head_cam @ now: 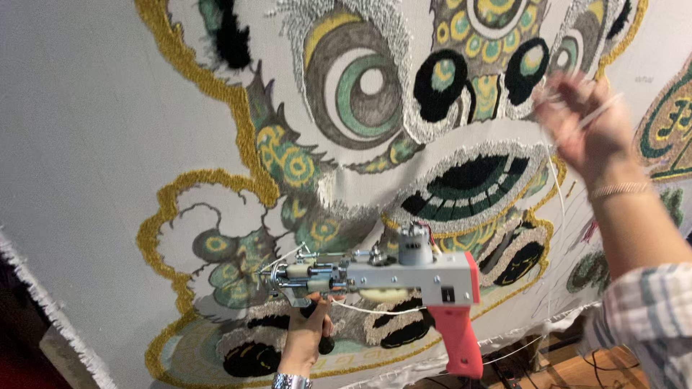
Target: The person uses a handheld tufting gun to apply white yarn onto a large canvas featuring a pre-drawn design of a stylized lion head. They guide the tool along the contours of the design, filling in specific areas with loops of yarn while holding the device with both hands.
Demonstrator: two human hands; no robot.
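Step in hand: looks like threading or re-threading. The grey metal tufting gun with the red pistol handle [393, 282] is being propped up off the cloth while white yarn [559, 194] is being pulled up and away.

Left hand: the left hand [306, 335] is gripping the gun from below, near the front end, fingers curled around the black front grip. A silver bracelet [291, 381] is sitting on that wrist.

Right hand: the right hand [587, 119] is raised high and blurred by motion, fingers pinching the white yarn strand, as far as I can tell.

Where the gun is: hanging in front of the lower middle of the stretched grey backing cloth with a green, gold and black lion-face design [108, 108], just off it or brushing it, can't tell which.

Pointing: long axis running roughly level, needle end [277, 277] aiming left, red handle hanging down at the right end.

Next move calls for: my guess is keeping the yarn taut and slack-free, then steadying the nose before going for the cloth.
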